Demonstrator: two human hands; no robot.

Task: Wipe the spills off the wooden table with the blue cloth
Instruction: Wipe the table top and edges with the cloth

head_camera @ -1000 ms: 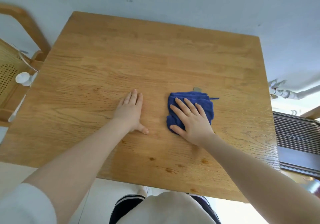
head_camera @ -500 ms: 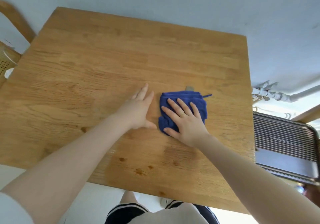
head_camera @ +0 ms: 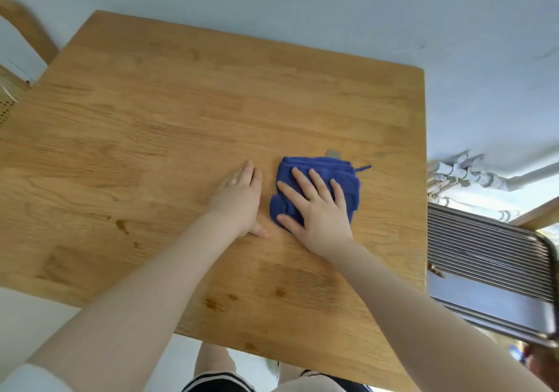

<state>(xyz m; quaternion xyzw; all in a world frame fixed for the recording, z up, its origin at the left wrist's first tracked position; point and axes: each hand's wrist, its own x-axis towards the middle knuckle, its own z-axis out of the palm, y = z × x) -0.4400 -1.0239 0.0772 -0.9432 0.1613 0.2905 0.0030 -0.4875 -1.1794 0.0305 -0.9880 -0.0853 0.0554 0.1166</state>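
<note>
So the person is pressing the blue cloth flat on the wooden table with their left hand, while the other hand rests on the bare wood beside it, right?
Not quite. The head view shows the right hand pressing the blue cloth flat on the wooden table; the left hand rests on the bare wood beside it.

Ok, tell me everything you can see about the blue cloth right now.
The blue cloth is a deep-blue, terry-looking fabric, bunched into a rough folded pad with layered edges along its far side. A thin blue loop or thread sticks out at its far right corner, and a small grey tag shows at its far edge. It lies flat on the wooden table, right of centre. The right hand presses on it with fingers spread; the left hand lies beside it, apart.
</note>
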